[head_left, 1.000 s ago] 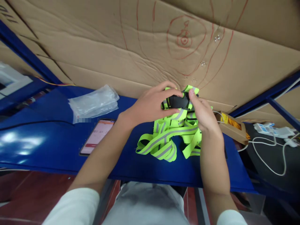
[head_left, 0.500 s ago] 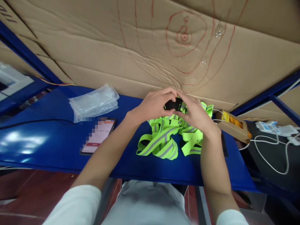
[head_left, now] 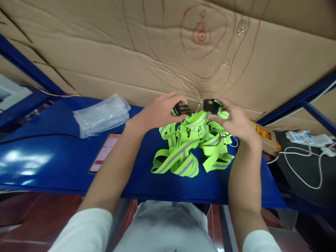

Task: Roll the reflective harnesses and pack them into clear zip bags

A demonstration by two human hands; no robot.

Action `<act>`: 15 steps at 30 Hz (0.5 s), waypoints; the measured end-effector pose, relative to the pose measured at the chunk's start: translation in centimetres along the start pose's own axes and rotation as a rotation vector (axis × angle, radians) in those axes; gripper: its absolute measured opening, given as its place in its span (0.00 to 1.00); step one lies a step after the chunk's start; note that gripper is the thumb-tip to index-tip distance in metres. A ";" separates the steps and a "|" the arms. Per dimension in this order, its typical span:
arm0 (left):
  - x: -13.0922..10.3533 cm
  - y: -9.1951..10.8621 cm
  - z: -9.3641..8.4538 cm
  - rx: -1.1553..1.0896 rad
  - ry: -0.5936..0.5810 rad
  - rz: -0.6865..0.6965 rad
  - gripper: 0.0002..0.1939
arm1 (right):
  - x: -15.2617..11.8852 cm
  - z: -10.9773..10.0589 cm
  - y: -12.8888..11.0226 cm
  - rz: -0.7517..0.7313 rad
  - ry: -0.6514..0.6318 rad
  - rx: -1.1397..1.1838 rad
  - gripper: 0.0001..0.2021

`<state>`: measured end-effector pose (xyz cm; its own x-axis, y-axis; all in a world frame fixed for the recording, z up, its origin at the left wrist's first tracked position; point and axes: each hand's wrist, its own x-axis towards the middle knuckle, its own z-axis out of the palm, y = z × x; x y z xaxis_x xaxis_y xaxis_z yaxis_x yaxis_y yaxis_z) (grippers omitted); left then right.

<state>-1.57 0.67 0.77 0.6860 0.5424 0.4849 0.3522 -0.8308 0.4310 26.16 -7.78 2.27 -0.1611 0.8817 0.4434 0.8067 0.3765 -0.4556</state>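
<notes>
My left hand (head_left: 165,111) grips a black pronged buckle half (head_left: 182,109), its prongs pointing right. In my right hand (head_left: 233,117) is the black socket half of the buckle (head_left: 210,106), held between thumb and fingers. The two halves are apart, with a gap between them. Neon yellow-green straps with grey reflective stripes (head_left: 183,154) lie in a loose heap on the blue table (head_left: 162,189), below and between my hands. Some of the strap runs up to the buckle half at my right hand.
A clear plastic bag (head_left: 102,115) and a phone (head_left: 105,150) lie to the left. Cardboard (head_left: 99,70) stands behind the table. At the right are a small cardboard box (head_left: 267,140) and white cables (head_left: 301,178).
My hands have moved apart, left hand to the left and right hand to the right. The black buckle between them now shows as two separate halves.
</notes>
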 end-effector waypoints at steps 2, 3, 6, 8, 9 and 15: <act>0.0 -1.0 -0.8 -0.024 0.100 -0.059 0.16 | -0.3 -1.1 1.1 0.100 0.145 0.099 0.23; 0.0 -1.8 -1.2 -0.048 0.174 -0.092 0.19 | -0.4 -1.7 1.8 0.145 0.238 0.173 0.21; -0.1 -4.9 -2.6 -0.150 0.464 -0.192 0.34 | -0.5 -3.2 4.1 0.215 0.559 0.395 0.20; -0.4 -7.3 -4.0 -0.209 0.641 -0.261 0.40 | -0.5 -4.4 5.9 0.233 0.781 0.460 0.19; -0.8 -8.6 -4.9 -0.223 0.724 -0.298 0.42 | -0.7 -5.1 6.7 0.249 0.887 0.480 0.17; -5.2 -16.5 -11.1 -0.148 0.943 -0.397 0.49 | -3.8 -10.0 9.7 0.361 1.206 0.829 0.23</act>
<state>-18.09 12.93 -0.41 -0.2628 0.7047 0.6590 0.3189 -0.5812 0.7487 40.28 -10.36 3.87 0.8532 0.3594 0.3779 0.0922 0.6092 -0.7876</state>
